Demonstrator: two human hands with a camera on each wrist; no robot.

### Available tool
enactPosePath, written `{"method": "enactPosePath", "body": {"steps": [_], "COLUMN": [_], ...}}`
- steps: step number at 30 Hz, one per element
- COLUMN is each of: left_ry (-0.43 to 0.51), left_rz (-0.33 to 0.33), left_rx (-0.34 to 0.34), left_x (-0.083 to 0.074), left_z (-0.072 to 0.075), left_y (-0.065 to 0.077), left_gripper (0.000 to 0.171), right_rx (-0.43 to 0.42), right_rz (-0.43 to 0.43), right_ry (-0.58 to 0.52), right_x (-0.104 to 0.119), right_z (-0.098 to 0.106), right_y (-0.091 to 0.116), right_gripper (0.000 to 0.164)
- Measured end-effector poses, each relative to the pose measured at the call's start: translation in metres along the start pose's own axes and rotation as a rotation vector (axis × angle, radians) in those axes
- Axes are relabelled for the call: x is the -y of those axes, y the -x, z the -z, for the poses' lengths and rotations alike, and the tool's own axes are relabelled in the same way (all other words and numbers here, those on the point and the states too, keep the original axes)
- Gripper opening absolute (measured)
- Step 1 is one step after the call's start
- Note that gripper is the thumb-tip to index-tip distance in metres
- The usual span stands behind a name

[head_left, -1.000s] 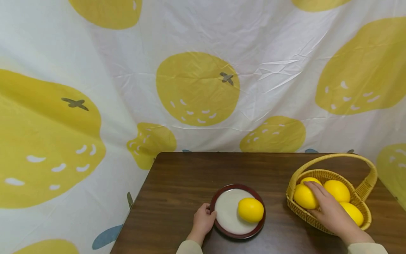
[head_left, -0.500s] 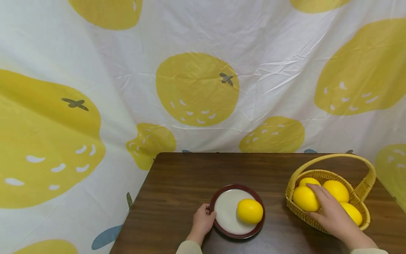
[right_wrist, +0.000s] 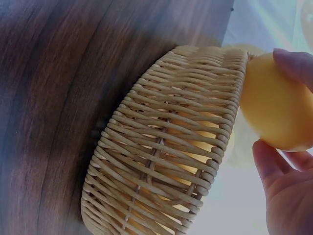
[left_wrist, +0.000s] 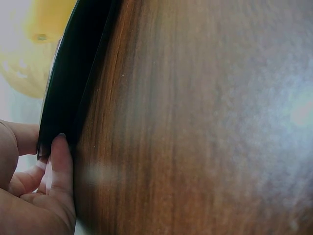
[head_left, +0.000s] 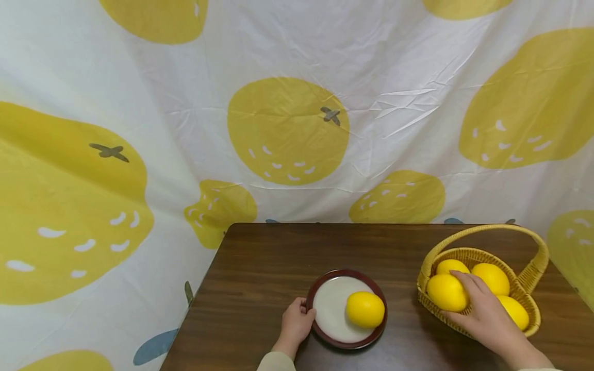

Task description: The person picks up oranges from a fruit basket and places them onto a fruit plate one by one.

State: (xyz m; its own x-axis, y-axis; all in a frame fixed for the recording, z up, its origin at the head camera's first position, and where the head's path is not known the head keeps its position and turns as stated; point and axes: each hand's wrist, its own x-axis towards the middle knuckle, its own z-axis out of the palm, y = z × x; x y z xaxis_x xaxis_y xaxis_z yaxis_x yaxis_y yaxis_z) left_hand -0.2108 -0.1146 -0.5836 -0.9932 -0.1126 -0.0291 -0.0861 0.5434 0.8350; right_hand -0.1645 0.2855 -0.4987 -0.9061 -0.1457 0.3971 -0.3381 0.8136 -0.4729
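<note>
My left hand point(head_left: 297, 323) pinches the left rim of a round plate point(head_left: 331, 337) with a dark red edge. On the plate's right side lies a yellow lemon point(head_left: 365, 309). In the left wrist view, thumb and fingers close on the plate's dark edge point(left_wrist: 68, 88). My right hand point(head_left: 487, 314) grips another lemon point(head_left: 447, 292) over the left side of a wicker basket point(head_left: 533, 314). The right wrist view has this held lemon point(right_wrist: 281, 105) between thumb and fingers, at the basket's rim point(right_wrist: 227, 127). More lemons point(head_left: 491, 279) lie in the basket, partly covered by the hand.
Both plate and basket stand on a dark brown wooden table point(head_left: 278, 252), with bare wood between them. The basket's tall arched handle point(head_left: 492, 228) rises behind the lemons. A white cloth point(head_left: 394, 67) printed with big yellow fruit hangs behind the table.
My right hand and the gripped lemon have shifted slightly towards me, uncovering more of the lemon behind. My left hand stays on the plate's rim.
</note>
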Motion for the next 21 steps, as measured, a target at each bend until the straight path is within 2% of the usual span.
{"method": "enactPosePath", "body": {"steps": [11,18,21], "left_ry": [-0.007,-0.008,0.009], "left_rz": [-0.023,-0.043,-0.032], "left_rx": [-0.017,-0.021,-0.014], "left_x": [0.0001,0.0004,0.0001], "left_z": [0.0003,0.0,0.0007], "left_y": [0.0017,0.0026,0.0025], "left_gripper": [0.021,0.02,0.02], "right_rx": [-0.019,0.009,0.016], "right_rz": [-0.034,-0.082,-0.093], "right_ry": [-0.002,-0.011,-0.016], "right_x": [0.0056,0.0083,0.01], "right_z": [-0.0022,-0.0023,-0.0027], "right_y": [0.0024,0.0043,0.0051], "right_gripper": [0.089,0.089,0.088]}}
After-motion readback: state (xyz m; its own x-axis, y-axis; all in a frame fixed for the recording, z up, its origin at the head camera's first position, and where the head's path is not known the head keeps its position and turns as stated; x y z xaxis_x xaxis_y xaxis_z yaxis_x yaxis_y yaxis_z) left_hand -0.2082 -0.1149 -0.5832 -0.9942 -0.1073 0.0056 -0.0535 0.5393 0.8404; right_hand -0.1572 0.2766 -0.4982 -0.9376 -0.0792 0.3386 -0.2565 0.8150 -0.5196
